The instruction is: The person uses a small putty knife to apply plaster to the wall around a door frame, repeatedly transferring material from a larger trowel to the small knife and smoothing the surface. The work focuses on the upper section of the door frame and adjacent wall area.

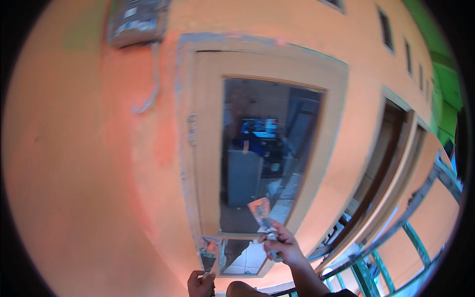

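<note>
An orange wall [74,163] carries a tan window frame [208,148] and a grey box [137,21].

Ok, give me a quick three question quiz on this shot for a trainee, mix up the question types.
1. True or false: the right hand holds a putty knife with its blade raised in front of the window pane.
2. What does the left hand hold?
A. a paint roller
B. a second putty knife
C. a hammer
3. Fill in: the wall around the window frame is painted ____.

Key
1. True
2. B
3. Orange
</note>
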Available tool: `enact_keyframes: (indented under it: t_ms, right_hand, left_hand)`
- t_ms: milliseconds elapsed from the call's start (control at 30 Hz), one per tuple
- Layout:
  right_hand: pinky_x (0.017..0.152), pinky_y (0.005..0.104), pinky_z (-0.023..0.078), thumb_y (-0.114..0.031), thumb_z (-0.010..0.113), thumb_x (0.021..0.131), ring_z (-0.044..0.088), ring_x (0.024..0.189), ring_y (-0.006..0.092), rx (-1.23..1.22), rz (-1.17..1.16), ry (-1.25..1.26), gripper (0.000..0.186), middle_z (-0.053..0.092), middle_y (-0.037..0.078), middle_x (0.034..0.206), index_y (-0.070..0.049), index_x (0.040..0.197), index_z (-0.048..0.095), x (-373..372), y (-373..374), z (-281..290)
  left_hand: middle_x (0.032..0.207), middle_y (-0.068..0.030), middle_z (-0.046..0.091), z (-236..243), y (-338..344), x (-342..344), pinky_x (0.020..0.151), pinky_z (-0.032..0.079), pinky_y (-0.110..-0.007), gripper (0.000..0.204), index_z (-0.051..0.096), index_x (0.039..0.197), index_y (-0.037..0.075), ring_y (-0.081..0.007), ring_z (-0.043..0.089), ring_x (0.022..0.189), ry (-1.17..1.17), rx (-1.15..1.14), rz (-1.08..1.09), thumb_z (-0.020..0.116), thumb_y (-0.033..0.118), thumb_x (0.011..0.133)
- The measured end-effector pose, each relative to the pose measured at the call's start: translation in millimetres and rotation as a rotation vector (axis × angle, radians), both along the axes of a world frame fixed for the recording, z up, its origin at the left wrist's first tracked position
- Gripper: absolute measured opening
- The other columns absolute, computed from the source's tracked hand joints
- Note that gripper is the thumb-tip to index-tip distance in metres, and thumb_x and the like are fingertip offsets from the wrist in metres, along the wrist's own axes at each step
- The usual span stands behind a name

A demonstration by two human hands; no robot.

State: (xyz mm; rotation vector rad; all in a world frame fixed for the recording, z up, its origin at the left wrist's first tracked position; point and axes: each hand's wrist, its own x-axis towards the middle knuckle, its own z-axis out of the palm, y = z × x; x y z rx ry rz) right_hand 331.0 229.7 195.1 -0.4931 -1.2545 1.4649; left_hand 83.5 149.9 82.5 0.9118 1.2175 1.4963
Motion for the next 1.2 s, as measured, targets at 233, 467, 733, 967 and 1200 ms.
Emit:
enact_keyframes:
  t_ms: [233,467,733,967,1200]
  right_hand:
    - [0.047,0.0224,0.045,0.004,0.054,0.084,0.053,0.059,0.01,0.061,-0.03,-0.077,0.06,0.059,0.01,0.092,-0.006,0.138,0.03,-10.5,1.2,-1.9]
    - [0.046,0.0214,0.044,0.003,0.054,0.085,0.052,0.057,0.0086,0.094,-0.088,-0.004,0.059,0.058,0.007,0.091,-0.006,0.138,0.03,-5.0,-2.2,-1.5]
    - [0.047,0.0219,0.043,0.003,0.052,0.085,0.05,0.052,0.0079,0.104,-0.121,-0.017,0.056,0.058,0.005,0.091,-0.006,0.137,0.032,8.2,1.8,0.3]
    - [0.046,0.0233,0.044,0.006,0.054,0.083,0.052,0.059,0.0097,0.066,-0.109,0.029,0.058,0.059,0.009,0.089,-0.003,0.136,0.033,8.7,2.3,-1.6]
    - [0.044,0.0243,0.043,0.007,0.054,0.083,0.051,0.055,0.0107,0.063,-0.096,0.047,0.056,0.059,0.011,0.088,-0.002,0.135,0.034,6.3,6.9,-7.5]
  left_hand:
    - [0.043,0.0002,0.043,12.5,-1.1,-10.9,0.027,0.026,-0.023,0.016,0.047,0.088,0.01,-0.0074,0.034,0.029,-0.002,-0.046,-0.084,0.062,0.016,0.087]
    - [0.042,0.0014,0.04,29.4,1.2,-7.4,0.027,0.023,-0.023,0.014,0.047,0.086,0.01,-0.0066,0.031,0.029,0.025,-0.009,-0.138,0.059,0.016,0.089]
    - [0.044,-0.0001,0.042,14.3,7.9,0.2,0.027,0.023,-0.023,0.01,0.048,0.092,0.01,-0.0077,0.031,0.028,0.011,-0.003,-0.147,0.057,0.012,0.089]
    - [0.043,-0.0008,0.043,12.9,16.1,6.5,0.028,0.025,-0.024,0.014,0.048,0.094,0.011,-0.0082,0.032,0.029,-0.027,0.029,-0.194,0.06,0.014,0.088]
    - [0.044,-0.0011,0.044,10.2,16.8,13.2,0.028,0.026,-0.024,0.013,0.05,0.094,0.01,-0.0087,0.033,0.029,-0.038,0.009,-0.158,0.06,0.013,0.087]
